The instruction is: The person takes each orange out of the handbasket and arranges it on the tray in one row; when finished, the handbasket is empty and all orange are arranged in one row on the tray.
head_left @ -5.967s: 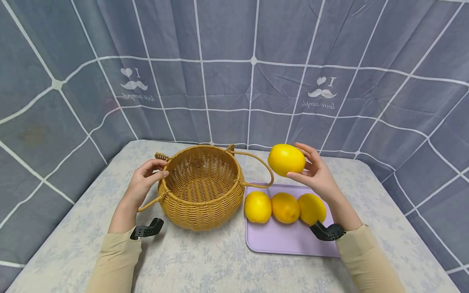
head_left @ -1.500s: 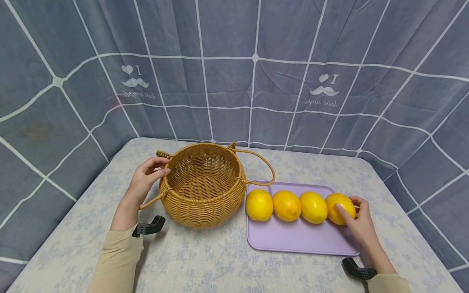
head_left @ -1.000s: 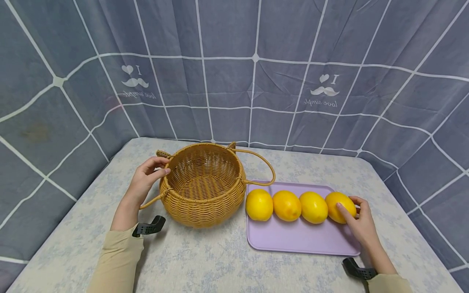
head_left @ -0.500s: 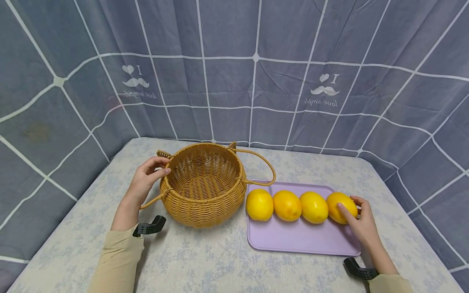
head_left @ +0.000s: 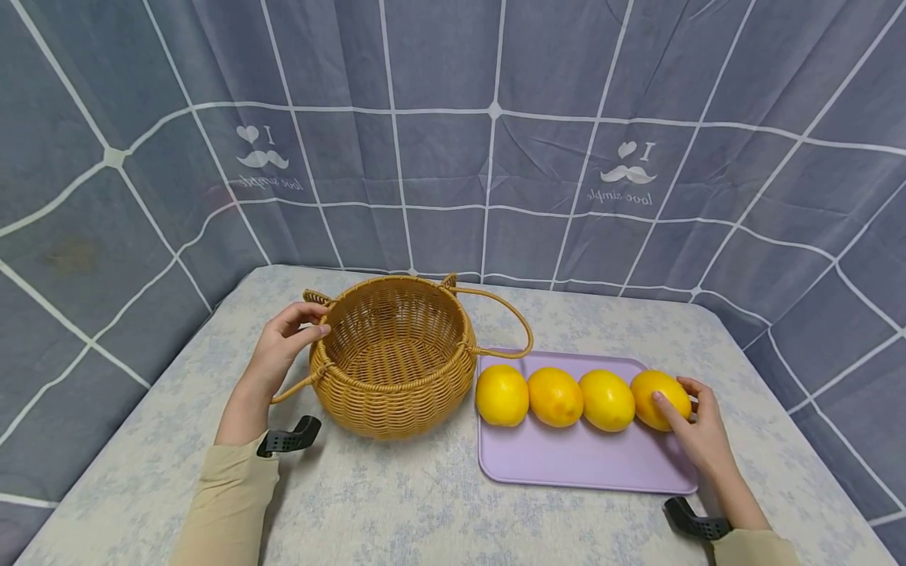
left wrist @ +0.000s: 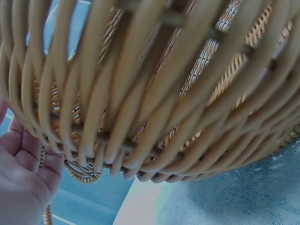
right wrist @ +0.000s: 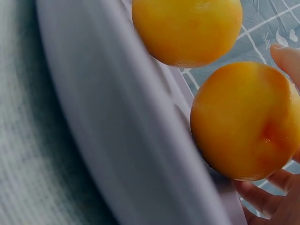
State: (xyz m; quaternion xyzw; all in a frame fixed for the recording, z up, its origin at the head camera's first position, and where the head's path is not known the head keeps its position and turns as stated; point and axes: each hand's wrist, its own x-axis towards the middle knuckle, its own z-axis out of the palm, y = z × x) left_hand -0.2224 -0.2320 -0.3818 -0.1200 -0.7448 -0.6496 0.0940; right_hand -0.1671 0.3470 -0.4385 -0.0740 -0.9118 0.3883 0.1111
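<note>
A round wicker basket [head_left: 392, 393] with two loop handles stands left of the middle, its woven bottom bare. My left hand [head_left: 276, 354] pinches its left rim, thumb at the inner edge; the left wrist view shows the woven wall [left wrist: 140, 93] close up. To the right, a lilac tray [head_left: 566, 464] bears a row of yellow lemons, including the leftmost lemon [head_left: 502, 395] and two middle lemons [head_left: 555, 397] [head_left: 606, 401]. My right hand [head_left: 701, 428] holds the rightmost lemon [head_left: 660, 399], thumb on the near side and fingers behind; it sits on the tray.
A pale patterned cloth [head_left: 396, 503] covers the table. A grey-blue checked curtain [head_left: 439, 157] hangs behind and at both sides. The basket's right handle [head_left: 520, 322] reaches over the tray's back left corner. Black wrist mounts [head_left: 290, 438] sit on both wrists.
Six seconds ago my right hand held a lemon in the air behind the tray; it has come down to the row's right end. Over the last second, hardly anything has moved.
</note>
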